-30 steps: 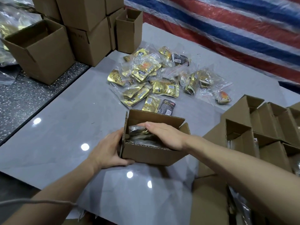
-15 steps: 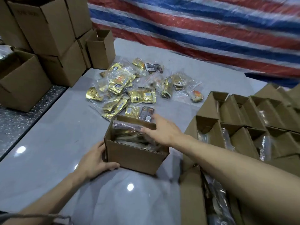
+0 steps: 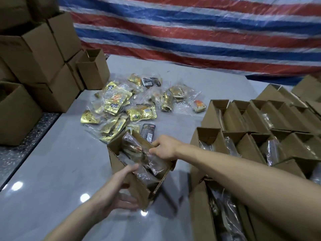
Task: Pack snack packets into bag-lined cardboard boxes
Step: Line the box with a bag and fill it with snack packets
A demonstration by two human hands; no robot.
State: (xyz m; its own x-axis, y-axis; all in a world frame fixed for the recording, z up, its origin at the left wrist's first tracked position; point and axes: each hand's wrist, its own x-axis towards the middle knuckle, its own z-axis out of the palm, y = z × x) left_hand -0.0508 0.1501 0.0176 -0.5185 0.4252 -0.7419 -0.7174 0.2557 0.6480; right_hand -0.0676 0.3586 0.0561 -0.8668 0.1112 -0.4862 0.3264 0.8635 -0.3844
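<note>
Though blur smears the tilted box [image 3: 137,186] (bagged contents [image 3: 137,150] unreadable), its long axis runs far-left to near-right; left hand [image 3: 119,190] grips the near wall, right hand [image 3: 165,148] the far rim.

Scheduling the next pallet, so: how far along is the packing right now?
Done: most of the open boxes on the right show bagged packets inside. In hand: the left hand and right hand grip a tilted cardboard box with a filled bag inside. Left: a pile of snack packets lies loose on the table, and those boxes' flaps stand open.
</note>
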